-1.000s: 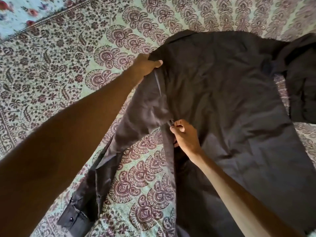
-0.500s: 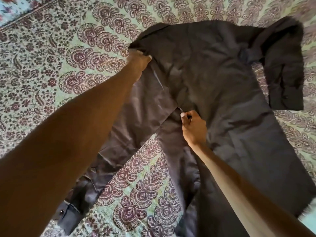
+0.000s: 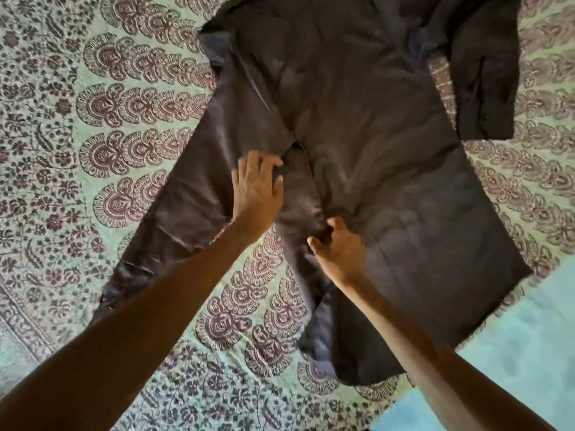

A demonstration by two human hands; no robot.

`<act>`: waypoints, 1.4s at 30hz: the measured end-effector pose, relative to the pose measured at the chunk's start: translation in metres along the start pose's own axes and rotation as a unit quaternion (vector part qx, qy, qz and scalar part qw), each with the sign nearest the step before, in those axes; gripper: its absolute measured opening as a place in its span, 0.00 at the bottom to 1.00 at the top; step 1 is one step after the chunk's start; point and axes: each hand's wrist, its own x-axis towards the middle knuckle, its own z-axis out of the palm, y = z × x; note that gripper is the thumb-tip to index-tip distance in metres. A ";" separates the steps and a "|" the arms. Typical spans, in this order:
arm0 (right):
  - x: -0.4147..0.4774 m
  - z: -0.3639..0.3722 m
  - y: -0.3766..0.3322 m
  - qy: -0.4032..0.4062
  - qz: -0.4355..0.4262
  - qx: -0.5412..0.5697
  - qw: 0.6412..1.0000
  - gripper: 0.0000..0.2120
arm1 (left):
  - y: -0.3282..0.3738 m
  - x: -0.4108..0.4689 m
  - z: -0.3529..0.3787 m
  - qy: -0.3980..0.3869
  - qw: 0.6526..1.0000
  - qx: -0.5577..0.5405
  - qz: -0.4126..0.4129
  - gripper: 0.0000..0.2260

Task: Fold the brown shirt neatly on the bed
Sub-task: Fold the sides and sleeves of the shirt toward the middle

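The brown shirt [image 3: 367,126] lies spread on the bed, its body running from top centre down to the right. One long sleeve [image 3: 186,206] stretches down to the left. The other sleeve [image 3: 485,73] is bent over at the top right. My left hand [image 3: 256,189] lies flat with spread fingers on the cloth near the left armpit. My right hand [image 3: 337,247] pinches a bunched fold of the shirt's side edge just below that.
The bed is covered by a green sheet [image 3: 102,135] with a dark red paisley and floral print. A plain light-blue surface [image 3: 510,362] shows at the bottom right, beyond the sheet's edge. The shirt's lower hem [image 3: 357,368] is crumpled near it.
My left hand let go of the shoulder and came down to rest flat near the armpit. My right hand slid lower along the side edge. The left sleeve now lies flatter.
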 end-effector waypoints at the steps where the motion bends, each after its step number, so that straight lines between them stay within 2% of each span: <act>1: -0.011 0.002 0.008 -0.011 0.003 -0.012 1.000 0.23 | 0.002 -0.017 0.003 -0.018 1.000 -0.002 0.018 0.11; 4: -0.044 0.006 0.031 -0.021 0.036 -0.035 0.999 0.16 | 0.008 -0.056 0.012 -0.075 0.995 0.019 0.061 0.12; 6: -0.065 0.007 0.043 -0.026 0.068 -0.050 0.996 0.12 | 0.012 -0.078 0.016 -0.119 0.988 0.043 0.090 0.17; 11: -0.111 0.011 0.066 -0.052 0.135 -0.056 0.988 0.15 | 0.018 -0.120 0.016 -0.179 0.973 0.077 0.127 0.28; 16: -0.133 0.010 0.086 -0.031 0.183 -0.039 0.982 0.14 | 0.020 -0.155 0.018 -0.229 0.953 0.092 0.174 0.34; 21: -0.140 0.007 0.106 -0.079 0.205 -0.018 0.975 0.16 | 0.025 -0.193 0.025 -0.259 0.933 0.115 0.221 0.40; 24: -0.136 0.012 0.117 -0.085 0.218 0.057 0.971 0.11 | 0.033 -0.214 0.029 -0.264 0.936 0.078 0.221 0.38; 28: -0.133 0.014 0.125 -0.093 0.301 0.325 0.892 0.12 | 0.046 -0.237 0.033 -0.240 0.947 0.027 0.214 0.32; 31: -0.139 0.013 0.127 -0.078 0.311 0.393 0.862 0.05 | 0.057 -0.253 0.033 -0.222 0.952 -0.004 0.210 0.21; 33: -0.141 0.018 0.131 -0.068 0.315 0.425 0.846 0.06 | 0.062 -0.263 0.035 -0.230 0.952 -0.045 0.198 0.14; 35: -0.143 0.025 0.135 -0.048 0.322 0.413 0.851 0.09 | 0.067 -0.274 0.037 -0.263 0.943 -0.100 0.179 0.10; 38: -0.146 0.026 0.136 -0.018 0.310 0.373 0.874 0.14 | 0.074 -0.292 0.037 -0.330 0.919 -0.184 0.113 0.16; 40: -0.147 0.026 0.137 -0.005 0.293 0.359 0.886 0.11 | 0.078 -0.301 0.037 -0.349 0.908 -0.214 0.086 0.16; 42: -0.149 0.026 0.137 -0.006 0.275 0.357 0.892 0.04 | 0.080 -0.308 0.037 -0.330 0.915 -0.217 0.080 0.13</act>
